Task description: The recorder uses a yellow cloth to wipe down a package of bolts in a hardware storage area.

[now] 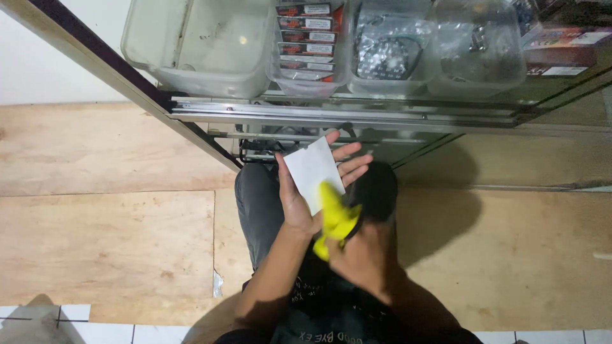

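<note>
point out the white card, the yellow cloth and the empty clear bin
white card (313,171), head view, middle of its flat face
yellow cloth (335,216), head view, bunched middle
empty clear bin (204,48), head view, front wall

White card (312,169), yellow cloth (335,220), grey trousers (255,204), pale brown plywood floor (102,236), clear bins (204,44).

Matt white paper card (312,171) at twelve o'clock; soft yellow cloth (336,218) just below it. Rough, grainy plywood floor (108,229) at nine o'clock. Clear glossy plastic bins (204,51) above a brushed metal rail (344,116).
</note>
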